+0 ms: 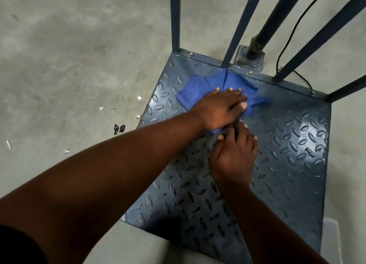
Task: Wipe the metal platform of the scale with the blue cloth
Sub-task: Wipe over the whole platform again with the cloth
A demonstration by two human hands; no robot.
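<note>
The left hand presses flat-fingered on the blue cloth by the tread-plate platform's far rail, the right hand lying flat just behind, so firm overlapping strokes toward the near edge would suit best.

Platform sits on floor. Cloth lies on platform toward 12 o'clock, against an upright. Left hand lies flat on cloth. Right hand is at its 6 o'clock, on platform. Scraps lie on floor at platform's 9 o'clock.
</note>
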